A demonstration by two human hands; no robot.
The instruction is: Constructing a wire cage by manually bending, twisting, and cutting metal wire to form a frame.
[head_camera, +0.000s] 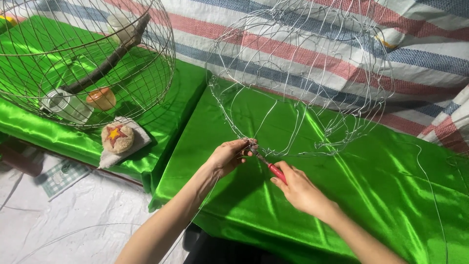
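light: bright, even, from above | glare: white sheen streaks on the green satin cloth (371, 186) | shadows: soft under my left hand (228, 155) and right hand (299, 188) | focus: sharp centre, thin wire faint | edges: slightly bowed

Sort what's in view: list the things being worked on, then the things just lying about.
In hand:
- wire frame, pinched by the left hand
- red-handled pliers, gripped by the right hand

Lying about:
- finished wire cage
- orange cup
- round pad with a star
- metal can
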